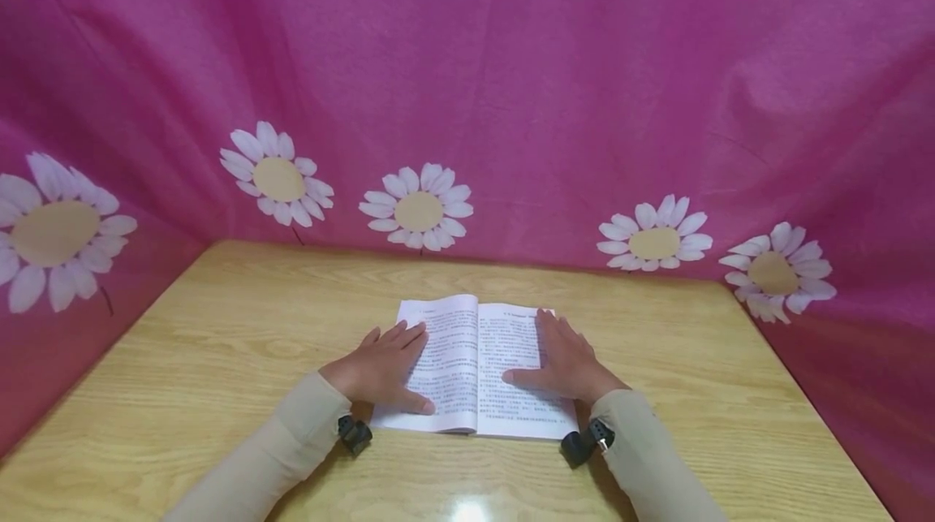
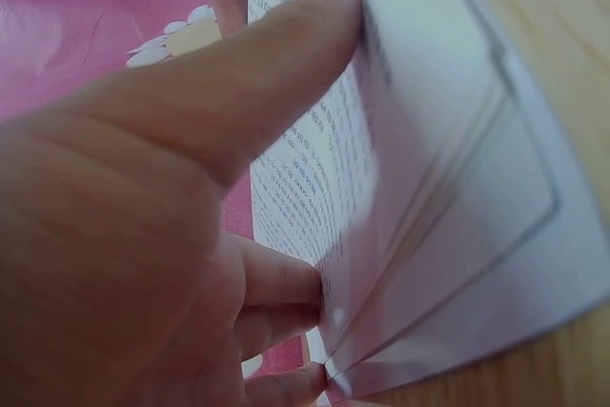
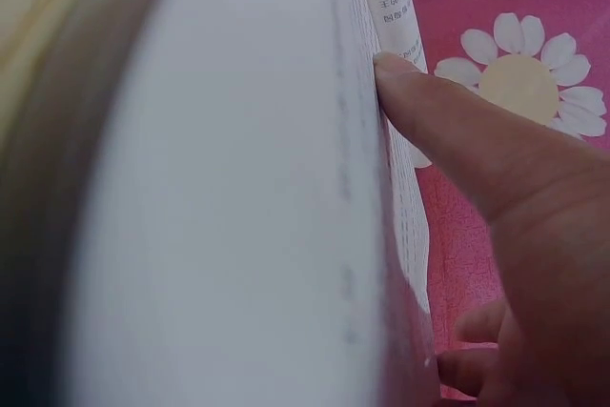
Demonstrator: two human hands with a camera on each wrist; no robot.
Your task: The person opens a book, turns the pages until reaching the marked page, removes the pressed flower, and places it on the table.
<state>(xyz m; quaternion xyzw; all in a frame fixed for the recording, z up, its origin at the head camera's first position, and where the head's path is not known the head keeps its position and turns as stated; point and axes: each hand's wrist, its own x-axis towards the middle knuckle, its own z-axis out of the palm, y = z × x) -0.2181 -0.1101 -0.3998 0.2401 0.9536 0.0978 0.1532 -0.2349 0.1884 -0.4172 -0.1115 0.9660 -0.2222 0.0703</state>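
Observation:
An open book with printed text lies flat on the wooden table, its spine running away from the person. On the left page rests the left hand, fingers spread over the outer edge and thumb low on the text. The right hand lies across the right page's outer side, thumb pointing in toward the spine. In the left wrist view the left thumb presses on the page, and several page edges fan apart below. The right thumb touches the page surface in the right wrist view.
The wooden table surrounds the book on all sides. A pink cloth with large white daisies hangs behind and along both sides of the table. Each wrist carries a small black device beside a beige sleeve.

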